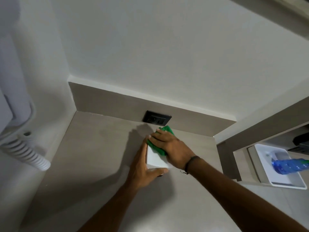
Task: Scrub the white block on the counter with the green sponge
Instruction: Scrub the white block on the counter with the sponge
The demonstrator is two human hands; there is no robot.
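Green sponge [161, 141] mostly under right hand [172, 148].

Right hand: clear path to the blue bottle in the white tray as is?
Probably not straight away. The right hand is pressing the sponge on the block; the bottle lies in the tray beyond a raised counter edge, under a shelf.

Dim, even light was seen, soft shadows were thrown leftward across the desk [93, 158], straight lines were bowed near the frame edges, and the picture was rendered slightly soft.
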